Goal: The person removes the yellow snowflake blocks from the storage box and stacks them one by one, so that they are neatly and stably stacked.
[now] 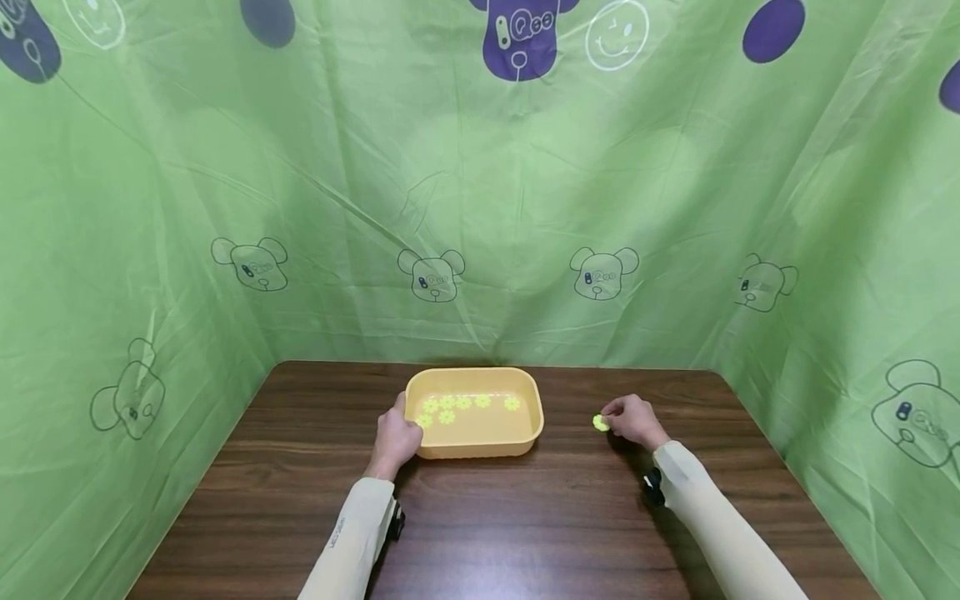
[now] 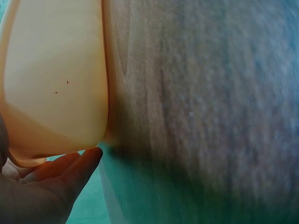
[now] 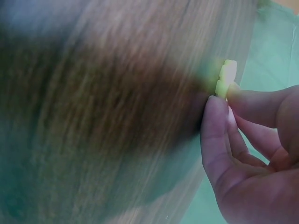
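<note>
A yellow plastic tub stands on the table, with several yellow-green flower-shaped pieces spread over its floor, mostly toward the left. My left hand holds the tub by its left end. In the left wrist view, the fingers lie against the outside of the tub's wall, and the thumb is mostly cut off at the frame's edge. To the right of the tub, my right hand pinches one flower-shaped piece between thumb and fingertips, just over or at the tabletop; which one I cannot tell.
The dark wooden table ends at the back against a green curtain printed with bear heads, which also hangs on both sides. A black device is strapped on the right wrist, another on the left.
</note>
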`<state>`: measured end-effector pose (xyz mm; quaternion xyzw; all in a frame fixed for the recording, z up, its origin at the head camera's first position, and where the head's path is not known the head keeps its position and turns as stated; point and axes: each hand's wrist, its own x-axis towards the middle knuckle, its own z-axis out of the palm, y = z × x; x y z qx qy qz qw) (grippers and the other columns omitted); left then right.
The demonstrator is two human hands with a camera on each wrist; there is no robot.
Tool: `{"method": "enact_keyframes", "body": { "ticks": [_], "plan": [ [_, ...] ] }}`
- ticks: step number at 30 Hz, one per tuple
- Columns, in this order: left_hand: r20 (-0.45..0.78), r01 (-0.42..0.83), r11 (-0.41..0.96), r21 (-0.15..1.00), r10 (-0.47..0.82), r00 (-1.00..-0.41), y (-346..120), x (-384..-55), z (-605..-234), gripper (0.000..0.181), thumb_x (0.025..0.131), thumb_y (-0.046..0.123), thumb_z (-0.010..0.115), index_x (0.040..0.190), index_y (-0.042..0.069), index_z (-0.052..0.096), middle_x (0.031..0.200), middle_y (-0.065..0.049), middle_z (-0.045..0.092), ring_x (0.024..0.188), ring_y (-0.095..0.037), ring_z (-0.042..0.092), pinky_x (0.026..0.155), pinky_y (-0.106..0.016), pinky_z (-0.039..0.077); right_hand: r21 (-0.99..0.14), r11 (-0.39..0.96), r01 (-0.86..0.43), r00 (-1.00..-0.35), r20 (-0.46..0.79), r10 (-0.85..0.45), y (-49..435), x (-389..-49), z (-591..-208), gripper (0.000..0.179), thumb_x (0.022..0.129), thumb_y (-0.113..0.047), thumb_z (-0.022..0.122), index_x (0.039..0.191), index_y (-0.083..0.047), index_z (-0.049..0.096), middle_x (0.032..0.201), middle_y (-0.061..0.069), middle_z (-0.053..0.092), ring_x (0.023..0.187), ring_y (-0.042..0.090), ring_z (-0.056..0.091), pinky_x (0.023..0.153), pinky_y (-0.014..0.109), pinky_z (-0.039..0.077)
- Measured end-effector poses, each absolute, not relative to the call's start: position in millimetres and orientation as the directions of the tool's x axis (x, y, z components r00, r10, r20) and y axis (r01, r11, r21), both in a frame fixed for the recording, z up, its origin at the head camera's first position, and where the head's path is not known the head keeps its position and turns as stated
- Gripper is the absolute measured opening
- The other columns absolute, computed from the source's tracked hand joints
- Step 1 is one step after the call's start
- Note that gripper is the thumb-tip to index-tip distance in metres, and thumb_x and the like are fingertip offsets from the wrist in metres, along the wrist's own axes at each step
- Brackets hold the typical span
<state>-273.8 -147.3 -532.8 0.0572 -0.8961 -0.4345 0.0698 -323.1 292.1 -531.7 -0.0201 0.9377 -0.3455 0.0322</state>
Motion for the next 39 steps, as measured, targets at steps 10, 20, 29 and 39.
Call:
{"method": "enact_keyframes", "body": {
  "ticks": [10,20,29,39],
  "plan": [
    [0.072,-0.046,0.612,0.789,-0.167,-0.983,-146.9,-273.5,-533.3,0.074,0.083,-0.001,0.047,0.156,-0.001,0.035,0.137,-0.035,0.056,0.120,-0.040,0.060,0.097,-0.051,0.050,-0.639,0.768,-0.046,-0.997,-0.016,-0.073,291.6,-322.2,-530.7,0.007,0.088,-0.004,0.071,0.092,0.001,0.073,0.083,0.011,0.072,0.060,0.013,0.062,0.056,0.028,0.052],
    [0.054,-0.060,0.610,0.790,-0.167,-0.984,-147.7,-273.5,-535.9,0.076,0.083,-0.002,0.047,0.157,0.000,0.031,0.142,-0.034,0.053,0.125,-0.039,0.057,0.100,-0.051,0.049,-0.582,0.811,-0.061,-0.996,-0.013,-0.084,289.7,-322.7,-529.1,0.007,0.086,-0.006,0.070,0.091,-0.002,0.073,0.083,0.008,0.072,0.063,0.014,0.061,0.057,0.028,0.050],
    [0.053,-0.062,0.607,0.792,-0.170,-0.984,-147.4,-274.1,-536.7,0.075,0.083,-0.002,0.048,0.157,0.001,0.033,0.140,-0.033,0.055,0.120,-0.037,0.060,0.096,-0.050,0.051,-0.527,0.846,-0.078,-0.996,0.004,-0.089,289.9,-322.9,-530.0,0.008,0.082,-0.008,0.070,0.089,-0.004,0.072,0.087,0.009,0.071,0.082,0.024,0.062,0.077,0.041,0.051],
    [0.071,-0.049,0.614,0.787,-0.169,-0.983,-147.9,-274.4,-537.1,0.074,0.083,-0.002,0.048,0.155,0.002,0.036,0.137,-0.033,0.058,0.116,-0.037,0.061,0.092,-0.049,0.052,-0.535,0.842,-0.066,-0.996,-0.010,-0.085,288.6,-322.9,-528.2,0.009,0.083,-0.007,0.069,0.092,-0.003,0.071,0.088,0.010,0.070,0.083,0.025,0.062,0.077,0.041,0.051]
  ]
}}
